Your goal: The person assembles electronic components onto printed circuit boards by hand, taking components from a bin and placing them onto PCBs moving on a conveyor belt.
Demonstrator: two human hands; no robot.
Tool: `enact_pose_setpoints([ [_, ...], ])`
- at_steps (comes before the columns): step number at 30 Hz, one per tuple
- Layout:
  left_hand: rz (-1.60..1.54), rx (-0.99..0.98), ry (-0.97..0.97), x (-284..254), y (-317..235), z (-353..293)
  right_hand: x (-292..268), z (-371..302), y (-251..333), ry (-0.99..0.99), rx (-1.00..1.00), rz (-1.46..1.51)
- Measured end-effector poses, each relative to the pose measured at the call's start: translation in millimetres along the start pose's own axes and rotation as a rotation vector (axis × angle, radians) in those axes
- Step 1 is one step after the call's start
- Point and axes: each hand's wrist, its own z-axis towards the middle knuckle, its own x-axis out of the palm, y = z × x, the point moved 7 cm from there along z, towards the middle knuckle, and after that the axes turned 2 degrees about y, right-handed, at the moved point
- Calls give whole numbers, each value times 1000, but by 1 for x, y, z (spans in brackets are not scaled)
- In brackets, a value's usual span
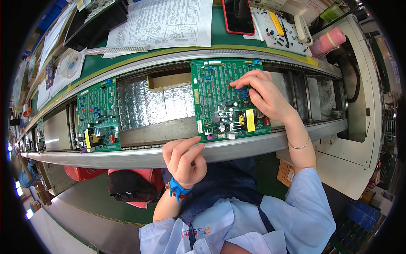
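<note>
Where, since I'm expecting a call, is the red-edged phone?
In the head view, the phone lies at the top, right of centre, between the printed sheet and the white board.

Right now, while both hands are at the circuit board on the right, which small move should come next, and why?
Probably steady the circuit board lightly at its near-left corner with the left hand: that hand is right by this corner, though contact is hard to tell, while the right hand reaches over the board's right side.

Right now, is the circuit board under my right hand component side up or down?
Component side up: the circuit board shows its capacitors and yellow transformer.
</note>
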Motion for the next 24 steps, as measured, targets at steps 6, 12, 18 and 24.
enact_pose_setpoints([
  [6,0,0,-3,1,0,-1,1,-1,1,-1,-16,34],
  [12,5,-3,11,2,0,0,-3,-2,-1,-10,-29,15],
  [18,10,-4,13,1,0,-1,-4,0,-3,-54,10,-1],
  [24,25,5,29,4,-2,-2,-11,9,-11,-182,41,-108],
])
